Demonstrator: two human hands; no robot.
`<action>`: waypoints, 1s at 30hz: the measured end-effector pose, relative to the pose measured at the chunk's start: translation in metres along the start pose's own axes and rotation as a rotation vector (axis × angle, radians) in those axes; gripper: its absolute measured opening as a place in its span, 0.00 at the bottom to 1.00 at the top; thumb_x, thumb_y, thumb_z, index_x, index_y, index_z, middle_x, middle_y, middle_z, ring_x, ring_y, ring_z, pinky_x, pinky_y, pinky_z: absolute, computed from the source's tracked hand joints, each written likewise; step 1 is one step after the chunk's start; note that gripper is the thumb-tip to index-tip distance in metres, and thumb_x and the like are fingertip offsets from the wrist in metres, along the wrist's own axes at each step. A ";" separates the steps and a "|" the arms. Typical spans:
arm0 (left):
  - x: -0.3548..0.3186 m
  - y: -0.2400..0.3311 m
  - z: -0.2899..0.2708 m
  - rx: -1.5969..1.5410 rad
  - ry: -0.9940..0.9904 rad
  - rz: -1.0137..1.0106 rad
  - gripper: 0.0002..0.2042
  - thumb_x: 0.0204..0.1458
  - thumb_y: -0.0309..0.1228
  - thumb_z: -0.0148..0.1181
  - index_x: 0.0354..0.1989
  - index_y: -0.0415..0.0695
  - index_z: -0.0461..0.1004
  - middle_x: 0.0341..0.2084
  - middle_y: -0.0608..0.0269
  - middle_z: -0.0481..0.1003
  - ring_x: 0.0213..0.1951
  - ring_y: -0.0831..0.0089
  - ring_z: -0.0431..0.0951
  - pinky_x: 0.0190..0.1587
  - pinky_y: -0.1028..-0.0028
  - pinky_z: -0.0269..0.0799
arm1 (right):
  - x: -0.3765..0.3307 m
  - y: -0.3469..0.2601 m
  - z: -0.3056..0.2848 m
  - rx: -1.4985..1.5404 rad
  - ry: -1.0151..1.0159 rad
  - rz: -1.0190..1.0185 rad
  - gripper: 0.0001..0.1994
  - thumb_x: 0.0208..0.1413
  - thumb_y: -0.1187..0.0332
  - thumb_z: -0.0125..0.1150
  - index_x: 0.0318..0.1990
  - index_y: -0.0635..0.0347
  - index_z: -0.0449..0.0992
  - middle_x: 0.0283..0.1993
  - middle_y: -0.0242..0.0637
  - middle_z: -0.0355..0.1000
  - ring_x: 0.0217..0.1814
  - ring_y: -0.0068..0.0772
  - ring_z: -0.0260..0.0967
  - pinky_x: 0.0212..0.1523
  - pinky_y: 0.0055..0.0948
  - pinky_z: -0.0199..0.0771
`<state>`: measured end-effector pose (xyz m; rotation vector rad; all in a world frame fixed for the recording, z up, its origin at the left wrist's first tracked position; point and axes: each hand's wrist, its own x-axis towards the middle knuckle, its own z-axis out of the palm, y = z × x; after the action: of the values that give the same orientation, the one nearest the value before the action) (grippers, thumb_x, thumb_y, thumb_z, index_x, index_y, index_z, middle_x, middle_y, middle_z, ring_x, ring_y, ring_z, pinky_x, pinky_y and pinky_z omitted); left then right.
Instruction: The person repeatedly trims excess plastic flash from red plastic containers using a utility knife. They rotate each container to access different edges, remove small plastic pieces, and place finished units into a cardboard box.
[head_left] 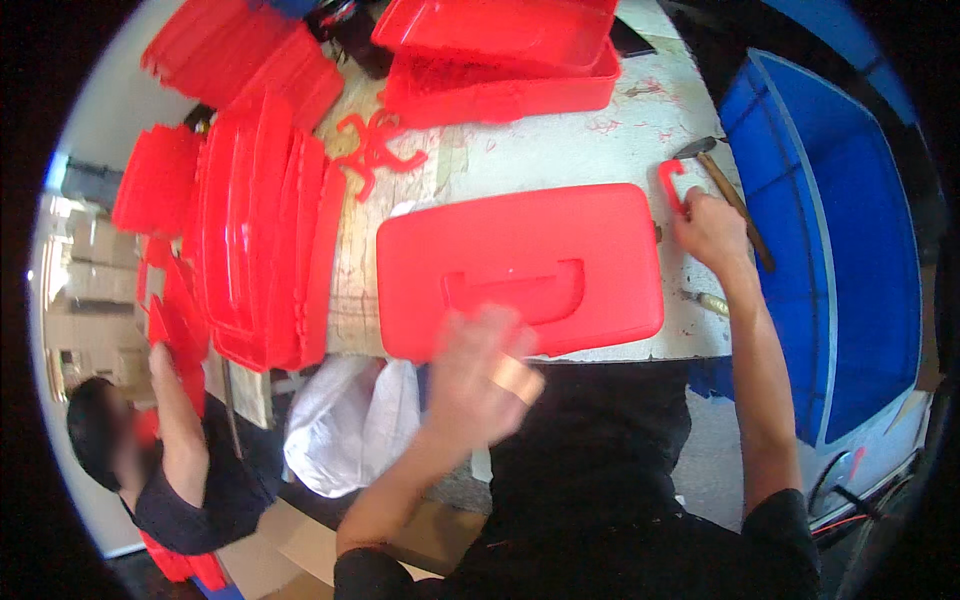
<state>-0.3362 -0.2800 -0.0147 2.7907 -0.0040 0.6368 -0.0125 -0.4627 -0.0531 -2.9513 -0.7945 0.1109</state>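
A closed red plastic case [600,240] lies flat on the white worktable, with a handle-shaped recess in its lid. At the case's right, my right hand [712,232] is closed on a red plastic handle [671,182], a curved bracket-like piece. My left hand [480,378] hovers at the near edge of the case, smeared by motion. A tan strip [518,378] shows across its fingers; whether it is held or wrapped around a finger, I cannot tell. More red handles [378,152] lie in a loose pile beyond the case's left corner.
A hammer [738,205] and a small tool with a pale handle [712,302] lie at the right. Beyond stands a blue crate [830,240]. Stacked red case shells [250,230] fill the left; an open red case [500,90] sits behind. A co-worker [190,470] is at lower left, near a white bag [350,425].
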 end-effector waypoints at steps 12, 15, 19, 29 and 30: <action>0.142 -0.131 0.004 -0.104 -0.534 -0.303 0.23 0.61 0.46 0.53 0.50 0.37 0.76 0.48 0.39 0.77 0.53 0.45 0.76 0.56 0.56 0.70 | -0.128 -0.021 -0.031 1.406 0.101 0.116 0.13 0.65 0.60 0.58 0.45 0.61 0.74 0.29 0.32 0.72 0.29 0.21 0.69 0.34 0.19 0.67; 0.153 -0.129 0.006 0.043 -0.599 -0.478 0.24 0.63 0.48 0.48 0.46 0.37 0.78 0.43 0.37 0.78 0.49 0.43 0.79 0.52 0.52 0.72 | -0.190 -0.058 -0.003 1.733 -0.308 0.217 0.13 0.64 0.65 0.59 0.51 0.62 0.69 0.32 0.36 0.75 0.34 0.29 0.76 0.39 0.27 0.76; 0.128 -0.119 -0.004 0.039 -0.577 -0.555 0.25 0.65 0.48 0.45 0.48 0.35 0.75 0.41 0.33 0.78 0.46 0.38 0.79 0.50 0.49 0.72 | -0.157 -0.088 0.025 1.774 0.034 0.276 0.08 0.68 0.69 0.50 0.51 0.59 0.68 0.34 0.34 0.72 0.32 0.27 0.71 0.33 0.26 0.71; 0.100 -0.079 -0.011 0.006 -0.215 -0.528 0.23 0.60 0.46 0.57 0.52 0.38 0.70 0.34 0.43 0.79 0.37 0.43 0.79 0.40 0.54 0.74 | -0.054 -0.061 -0.065 1.457 0.127 -0.205 0.12 0.67 0.66 0.54 0.53 0.61 0.70 0.28 0.31 0.69 0.25 0.19 0.66 0.31 0.22 0.74; 0.112 -0.090 0.001 0.074 0.005 -0.456 0.22 0.59 0.44 0.58 0.52 0.39 0.71 0.35 0.44 0.78 0.38 0.45 0.79 0.41 0.55 0.74 | -0.058 -0.066 -0.073 1.465 0.064 -0.185 0.11 0.68 0.65 0.53 0.53 0.60 0.71 0.27 0.29 0.67 0.24 0.18 0.63 0.28 0.20 0.70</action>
<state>-0.2286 -0.1866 0.0084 2.7138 0.6475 0.5327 -0.0885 -0.4391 0.0284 -1.4880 -0.5556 0.3770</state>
